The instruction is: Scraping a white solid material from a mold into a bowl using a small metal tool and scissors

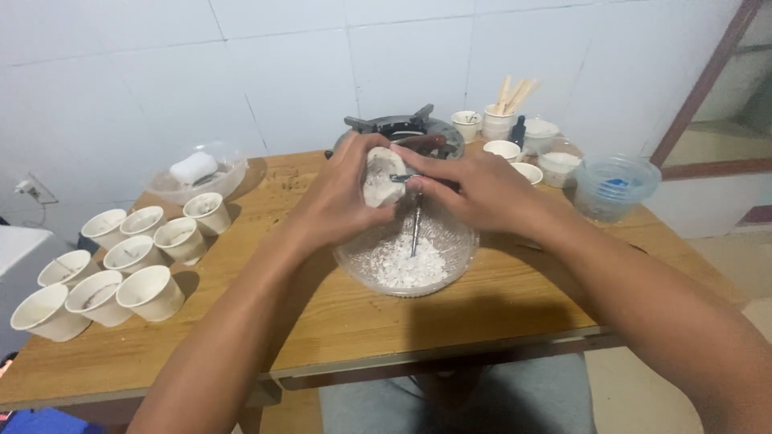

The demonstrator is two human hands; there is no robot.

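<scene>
My left hand [342, 197] grips a white plaster-like lump [380, 178] above a clear plastic bowl [354, 261]. My right hand [474, 189] holds a thin metal tool [416, 225] whose upper end is against the lump and whose shaft points down into the bowl. White crumbs and powder [406, 269] lie in the bowl's bottom. The bowl stands on a wooden table [498, 309] in front of me.
Several white paper cups [121, 269] crowd the table's left side. A clear container with a white block [197, 173] sits at back left. Behind the bowl is a dark metal device [402, 128]; cups with wooden sticks [503, 116], small bowls and a blue-tinted plastic tub [615, 189] stand at right.
</scene>
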